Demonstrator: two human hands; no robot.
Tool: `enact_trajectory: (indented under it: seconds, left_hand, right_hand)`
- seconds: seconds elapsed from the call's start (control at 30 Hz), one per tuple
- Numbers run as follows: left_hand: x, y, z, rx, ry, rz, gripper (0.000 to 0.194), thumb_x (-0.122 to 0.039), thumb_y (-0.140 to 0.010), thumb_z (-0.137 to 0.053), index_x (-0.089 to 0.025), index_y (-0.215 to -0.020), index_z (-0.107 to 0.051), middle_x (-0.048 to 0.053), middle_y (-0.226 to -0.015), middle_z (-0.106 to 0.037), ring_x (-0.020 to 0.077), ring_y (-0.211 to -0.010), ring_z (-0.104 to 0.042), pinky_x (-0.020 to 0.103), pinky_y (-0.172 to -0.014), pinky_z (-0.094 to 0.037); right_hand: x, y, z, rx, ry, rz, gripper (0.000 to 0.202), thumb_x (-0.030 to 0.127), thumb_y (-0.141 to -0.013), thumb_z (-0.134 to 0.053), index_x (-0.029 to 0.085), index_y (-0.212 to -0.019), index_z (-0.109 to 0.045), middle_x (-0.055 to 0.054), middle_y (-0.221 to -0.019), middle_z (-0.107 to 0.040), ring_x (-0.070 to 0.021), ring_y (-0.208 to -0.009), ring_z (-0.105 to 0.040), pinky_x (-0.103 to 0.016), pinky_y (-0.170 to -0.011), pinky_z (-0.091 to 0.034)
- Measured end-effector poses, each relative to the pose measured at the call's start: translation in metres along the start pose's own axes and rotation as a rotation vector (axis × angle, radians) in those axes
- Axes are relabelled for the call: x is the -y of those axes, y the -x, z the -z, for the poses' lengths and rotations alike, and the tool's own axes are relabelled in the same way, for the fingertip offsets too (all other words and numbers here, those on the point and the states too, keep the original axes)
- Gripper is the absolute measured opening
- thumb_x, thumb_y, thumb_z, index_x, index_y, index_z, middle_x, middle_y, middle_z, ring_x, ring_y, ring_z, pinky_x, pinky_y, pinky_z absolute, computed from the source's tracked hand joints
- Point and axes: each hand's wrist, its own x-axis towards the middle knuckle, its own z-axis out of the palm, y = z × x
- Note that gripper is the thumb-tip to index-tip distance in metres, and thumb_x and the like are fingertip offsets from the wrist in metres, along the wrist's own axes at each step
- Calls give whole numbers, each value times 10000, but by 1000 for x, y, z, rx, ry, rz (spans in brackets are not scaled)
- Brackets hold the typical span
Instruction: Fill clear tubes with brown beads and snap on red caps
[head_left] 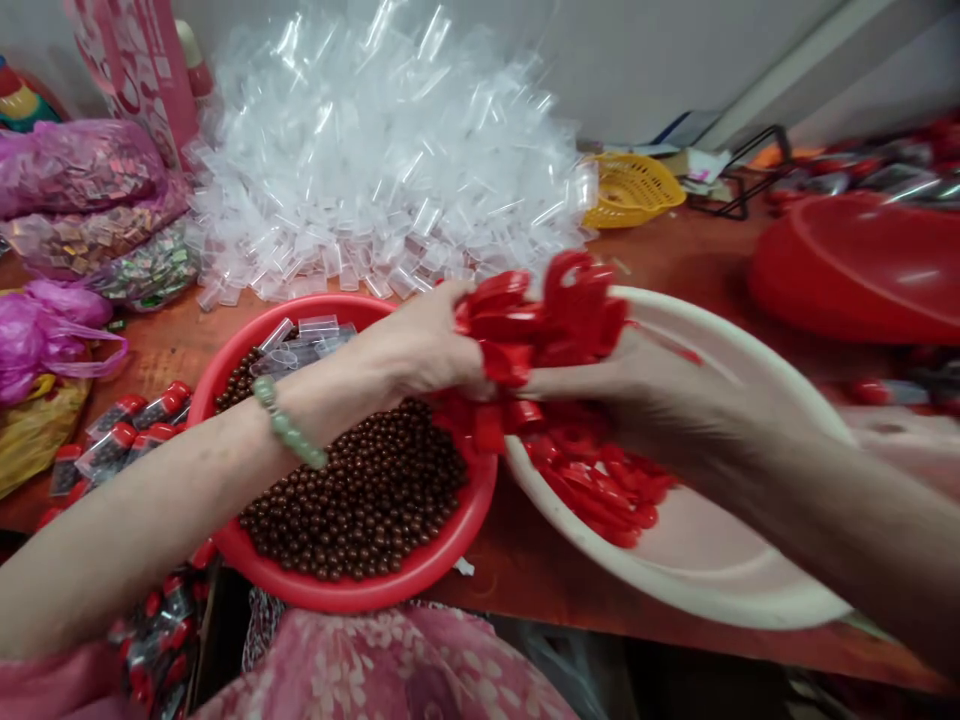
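Our left hand (439, 345) and right hand (615, 382), two in all, together clasp one bunch of red plastic pieces (574, 305), too blurred for us to count, mid-scene | left: one red basin (360, 595), countless brown beads (360, 490), several clear tubes (319, 328) | right: one white basin (727, 545), loose red pieces (607, 490) | far: one tube heap (375, 170), one yellow basket (634, 190)

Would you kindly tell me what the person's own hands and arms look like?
The left hand and right hand are ungloved. A green beaded bracelet circles the left wrist; a pink sleeve shows on that arm, none on the right.
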Motion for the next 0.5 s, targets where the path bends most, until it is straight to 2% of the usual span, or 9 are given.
enact_trajectory:
  seconds: [0.1, 0.2, 0.3, 0.4, 0.5]
  left_hand:
    - [17, 22, 21, -142, 26, 127, 620, 45, -487, -657, -155, -1057, -520, -4, -838, -645, 168, -760, -620, 313, -690, -530]
    - [37, 32, 31, -223, 30, 189, 624, 33, -483, -673, -150, -1061, -523, 5, -893, -653, 163, -794, -620, 297, -716, -526]
    - [46, 38, 34, -215, 21, 205, 711, 26, -493, -692, -147, -1160, -514, 27, -959, -672, 189, -867, -645, 311, -777, -530]
    - [47, 44, 35, -170, -39, 151, 796, 12, -515, -727, -162, -1255, -491, 66, -1113, -673, 224, -998, -653, 341, -894, -523]
    - [44, 50, 35, -127, -83, 127, 809, -113, -597, -813, -192, -1328, -475, 97, -1259, -631, 264, -1139, -626, 392, -1021, -477]
  right_hand:
    - [-18, -22, -25, 160, -164, -99, 386, 347, -629, -775, 181, -956, -656, -55, -906, -761, -211, -802, -718, -375, -802, -575]
    - [-34, -39, -42, 221, -203, -125, 458, 316, -558, -811, 176, -961, -644, -31, -923, -753, -210, -848, -709, -384, -871, -553]
    - [-40, -47, -51, 259, -182, -100, 590, 301, -514, -835, 186, -1055, -632, -30, -1000, -743, -230, -933, -697, -405, -919, -532]
    - [-41, -45, -57, 266, -120, -43, 752, 331, -508, -850, 184, -1200, -594, -65, -1112, -718, -256, -1025, -674, -428, -951, -521]
    - [-42, -39, -60, 201, -16, 19, 904, 330, -498, -878, 203, -1326, -540, -117, -1338, -596, -304, -1261, -541, -479, -1091, -408]
